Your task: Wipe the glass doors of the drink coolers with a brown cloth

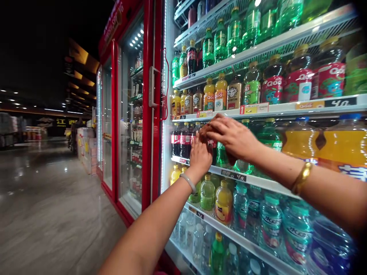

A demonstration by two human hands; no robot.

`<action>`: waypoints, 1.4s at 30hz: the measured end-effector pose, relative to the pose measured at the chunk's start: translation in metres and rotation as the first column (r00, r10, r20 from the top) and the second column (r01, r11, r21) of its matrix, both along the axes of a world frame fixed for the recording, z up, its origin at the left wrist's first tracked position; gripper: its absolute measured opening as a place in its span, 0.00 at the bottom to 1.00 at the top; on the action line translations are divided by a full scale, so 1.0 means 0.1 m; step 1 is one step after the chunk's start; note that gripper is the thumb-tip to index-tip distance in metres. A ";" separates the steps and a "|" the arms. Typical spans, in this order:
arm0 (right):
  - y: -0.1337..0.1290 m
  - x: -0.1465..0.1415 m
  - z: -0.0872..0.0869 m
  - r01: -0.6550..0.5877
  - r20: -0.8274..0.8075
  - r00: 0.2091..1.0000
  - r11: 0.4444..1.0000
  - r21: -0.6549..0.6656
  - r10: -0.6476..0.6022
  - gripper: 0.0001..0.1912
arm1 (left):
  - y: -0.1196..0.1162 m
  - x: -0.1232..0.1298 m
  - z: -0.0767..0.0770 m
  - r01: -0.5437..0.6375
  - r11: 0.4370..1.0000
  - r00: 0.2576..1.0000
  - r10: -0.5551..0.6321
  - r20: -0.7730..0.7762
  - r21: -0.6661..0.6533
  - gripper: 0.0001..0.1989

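Note:
Both my hands reach into the cooler at the shelf of dark cola bottles (185,140). My left hand (201,154), with a pale bangle at the wrist, has its fingers bent round a cola bottle with a red label (212,143). Over the upper part of the same bottle curls my right hand (233,135), a gold bangle (302,178) on its forearm. The two hands meet near the bottle's top and hide its cap and most of its body. Green soda bottles (269,133) stand to the right of my hands.
Juice bottles (220,91) line the shelf above, and yellow and green drinks (223,202) stand below. Large orange bottles (301,139) are at the right. A red-framed glass door (132,114) with a white handle (153,87) lies left. Stacked boxes (86,149) stand along the aisle floor.

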State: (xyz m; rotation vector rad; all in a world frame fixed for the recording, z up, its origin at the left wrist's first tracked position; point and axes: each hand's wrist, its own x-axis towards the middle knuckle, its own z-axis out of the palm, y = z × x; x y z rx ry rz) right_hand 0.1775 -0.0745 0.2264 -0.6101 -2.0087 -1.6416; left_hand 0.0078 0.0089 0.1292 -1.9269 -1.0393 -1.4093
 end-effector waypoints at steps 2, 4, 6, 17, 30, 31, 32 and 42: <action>0.03 0.03 0.17 0.002 -0.146 0.989 0.998 0.063 0.007 0.20 | 0.02 -0.03 0.00 -0.004 1.000 1.000 0.004 -0.020 -0.001 0.32; 0.06 -0.02 0.20 -0.013 -0.228 0.973 0.998 0.056 0.025 0.20 | 0.05 -0.09 0.02 -0.002 1.000 0.999 0.002 -0.038 -0.002 0.32; 0.09 -0.10 0.10 -0.043 -0.146 0.989 0.999 -0.028 0.038 0.20 | 0.10 -0.18 0.06 -0.008 1.000 1.000 0.008 -0.025 -0.008 0.31; 0.27 -0.46 0.08 0.031 -0.136 0.990 0.999 0.018 -0.029 0.20 | 0.42 -0.57 0.33 0.027 1.000 0.998 -0.026 0.053 -0.004 0.34; 0.45 -0.86 0.00 0.001 0.105 0.994 0.995 -0.099 0.010 0.20 | 0.66 -1.10 0.36 0.037 0.997 0.999 -0.036 0.021 -0.066 0.35; 0.47 -0.87 -0.01 -0.004 0.177 0.984 0.994 -0.111 0.024 0.19 | 0.68 -1.11 0.36 0.034 0.997 0.999 -0.034 0.016 -0.066 0.36; 0.49 -0.87 0.01 -0.004 0.192 0.981 0.994 -0.106 0.025 0.20 | 0.71 -1.11 0.36 0.033 0.997 0.999 -0.032 0.010 -0.063 0.36; 0.64 -1.00 0.29 0.008 0.216 0.976 0.998 -0.060 0.005 0.16 | 1.05 -0.95 0.57 0.139 0.960 0.987 -0.154 0.043 0.242 0.36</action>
